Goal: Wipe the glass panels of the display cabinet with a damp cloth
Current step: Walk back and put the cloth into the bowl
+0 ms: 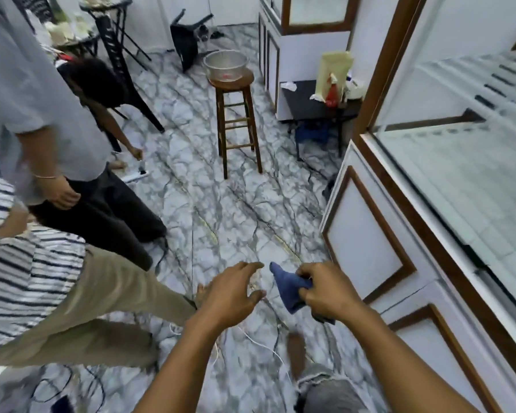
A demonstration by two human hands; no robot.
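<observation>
**Cloth in hand, glass not yet touched**

The right hand (325, 293) grips a blue cloth (289, 289); the left hand (233, 293) hovers open just beside it. The cabinet's glass panel (465, 162) stands off to the right of both hands, apart from the cloth. Wiping seems wholly ahead.

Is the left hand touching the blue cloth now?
Apart. The head view shows floor between the open left hand and the cloth, which only the right hand holds.
</observation>
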